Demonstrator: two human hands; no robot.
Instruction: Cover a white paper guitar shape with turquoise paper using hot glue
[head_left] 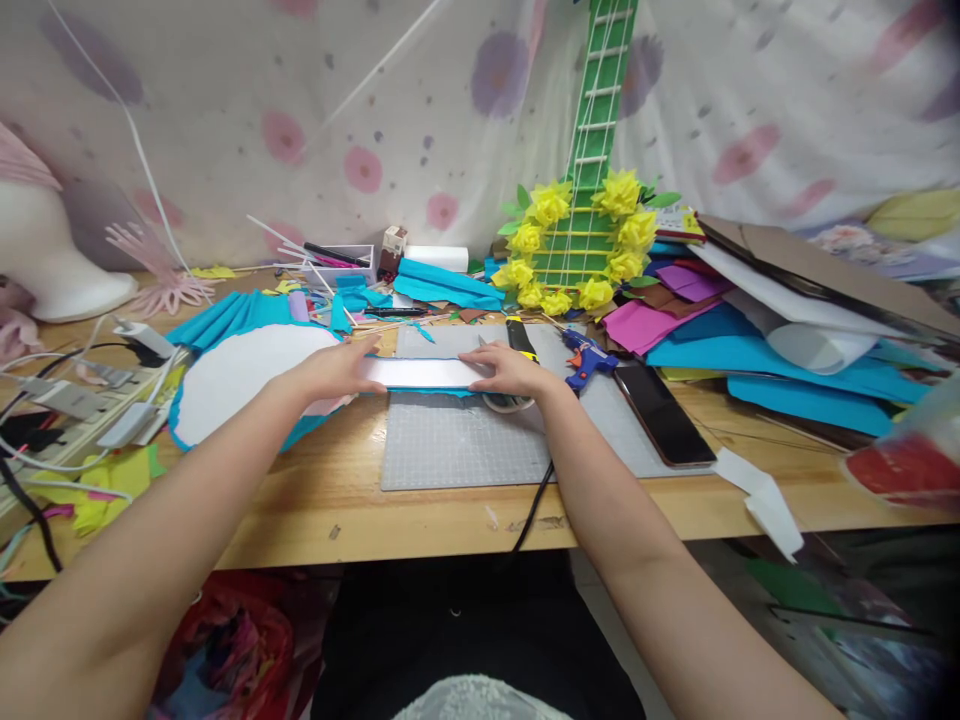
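In the head view, a white strip (426, 373) edged in blue was held level above the front-to-back middle of a gray mat (450, 440) on a wooden table (300, 535). Its left end was grasped between the thumb and fingers of the left hand (330, 370); its right end was gripped the same way by the right hand (514, 370). A rounded white panel (232, 385) with a blue border was seen partly behind the left forearm; whether it was joined to the strip could not be told. A roll of tape (511, 405) was half covered by the right hand, with a yellow-and-black cutter (517, 333) just behind. Farther right, a blue glue gun (590, 360) and a dark phone (664, 415) were laid on the mat. At the back, a green guitar (596, 150) ringed with yellow roses (620, 192) was stood against a flowered curtain (360, 100), flanked on its right by stacked colored paper (772, 345). Plugs and cables were crowded onto a power strip (90, 405) at far left.
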